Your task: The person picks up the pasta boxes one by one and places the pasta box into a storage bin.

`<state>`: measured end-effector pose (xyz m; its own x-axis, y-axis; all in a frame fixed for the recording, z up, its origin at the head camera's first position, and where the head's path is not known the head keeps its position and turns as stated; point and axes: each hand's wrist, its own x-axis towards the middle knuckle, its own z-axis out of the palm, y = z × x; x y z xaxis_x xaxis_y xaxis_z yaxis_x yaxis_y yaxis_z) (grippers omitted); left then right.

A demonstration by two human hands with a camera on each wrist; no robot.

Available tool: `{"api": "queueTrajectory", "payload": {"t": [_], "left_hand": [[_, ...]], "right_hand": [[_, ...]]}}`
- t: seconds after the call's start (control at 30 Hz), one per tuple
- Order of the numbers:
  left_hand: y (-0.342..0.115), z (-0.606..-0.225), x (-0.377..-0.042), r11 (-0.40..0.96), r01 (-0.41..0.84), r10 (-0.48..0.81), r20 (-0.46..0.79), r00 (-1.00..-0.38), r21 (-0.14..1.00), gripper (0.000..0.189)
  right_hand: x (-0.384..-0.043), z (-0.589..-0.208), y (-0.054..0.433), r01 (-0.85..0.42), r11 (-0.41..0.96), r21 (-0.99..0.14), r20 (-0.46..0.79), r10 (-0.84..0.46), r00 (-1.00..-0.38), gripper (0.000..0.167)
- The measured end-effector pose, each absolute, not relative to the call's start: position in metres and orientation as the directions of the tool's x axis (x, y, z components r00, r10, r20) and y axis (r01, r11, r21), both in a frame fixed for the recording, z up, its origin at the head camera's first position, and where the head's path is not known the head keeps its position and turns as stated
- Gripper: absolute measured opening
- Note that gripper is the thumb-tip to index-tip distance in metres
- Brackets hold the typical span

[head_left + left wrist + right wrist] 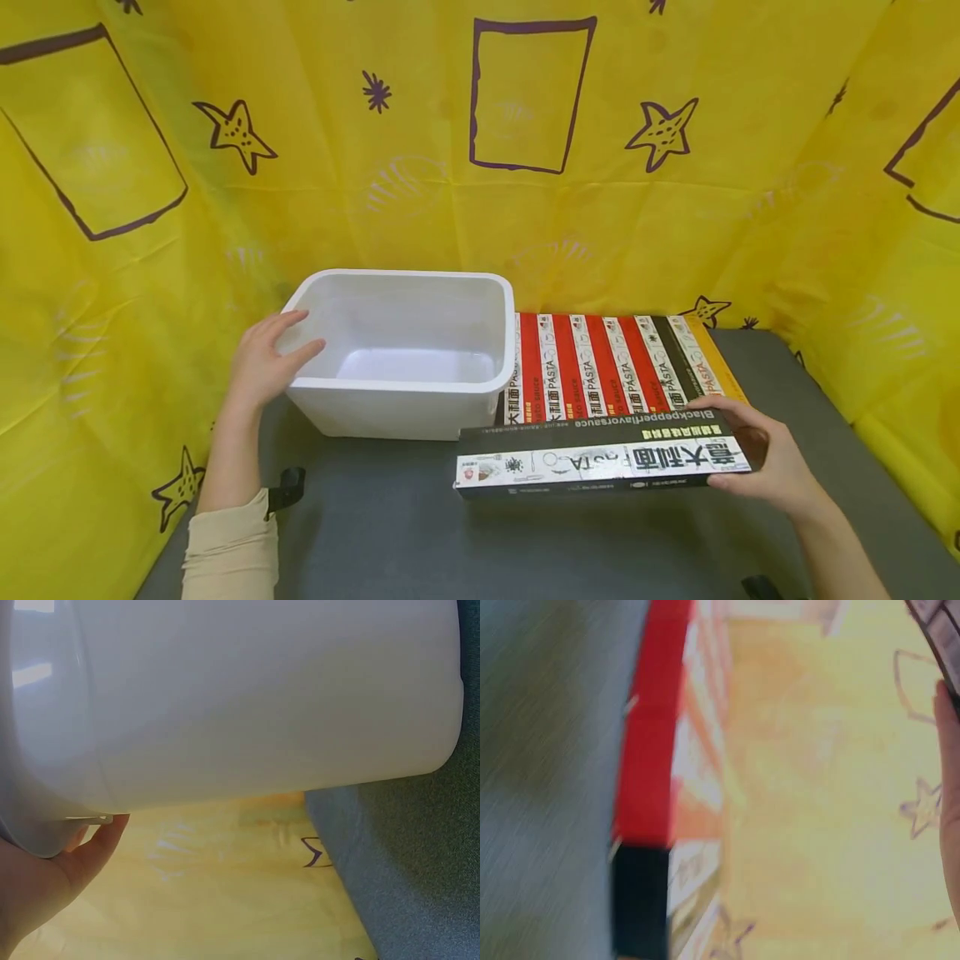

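While the right hand (768, 462) holds one black pasta box (600, 460), lower right of centre, thumb and fingers clamped on its right end, the left hand (262, 362), left of centre, grips the left rim of one white tub (397, 414). Also listed: one row of pasta boxes (600, 367), mostly red, right of centre; one dark grey table (375, 525), bottom; one yellow curtain (427, 125), star-printed, top.

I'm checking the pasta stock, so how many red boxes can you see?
4 visible: the first red box beside the white bin, the second and third along the row, the fourth next to a black box. The bin may hide more.
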<state>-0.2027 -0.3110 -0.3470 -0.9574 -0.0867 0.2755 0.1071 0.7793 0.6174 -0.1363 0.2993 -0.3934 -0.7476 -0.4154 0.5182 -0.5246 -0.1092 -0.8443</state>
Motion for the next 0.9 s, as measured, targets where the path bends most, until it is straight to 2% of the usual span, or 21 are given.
{"api": "queueTrajectory", "payload": {"t": [0.1, 0.2, 0.37, 0.67, 0.9], "left_hand": [[-0.311, -0.347, -0.202, 0.776, 0.105, -0.093, 0.278, -0.956, 0.622, 0.060], [-0.310, -0.347, -0.201, 0.772, 0.113, -0.095, 0.290, -0.952, 0.625, 0.059], [-0.310, -0.346, -0.202, 0.765, 0.119, -0.097, 0.297, -0.950, 0.633, 0.057], [-0.308, -0.348, -0.203, 0.760, 0.138, -0.088, 0.311, -0.946, 0.635, 0.054], [-0.309, -0.346, -0.201, 0.766, 0.127, -0.095, 0.308, -0.947, 0.630, 0.055]], "right_hand": [[-0.140, -0.382, 0.283, -0.506, -0.250, -0.825, 0.564, -0.337, -0.754, 0.061], [-0.143, -0.369, 0.262, -0.478, -0.280, -0.832, 0.543, -0.238, -0.806, 0.053], [-0.152, -0.352, 0.228, -0.433, -0.154, -0.888, 0.453, -0.132, -0.882, 0.054], [-0.169, -0.346, 0.187, -0.359, 0.116, -0.926, 0.353, -0.067, -0.933, 0.057], [-0.184, -0.340, 0.166, -0.277, 0.140, -0.951, 0.260, -0.129, -0.957, 0.064]]}}
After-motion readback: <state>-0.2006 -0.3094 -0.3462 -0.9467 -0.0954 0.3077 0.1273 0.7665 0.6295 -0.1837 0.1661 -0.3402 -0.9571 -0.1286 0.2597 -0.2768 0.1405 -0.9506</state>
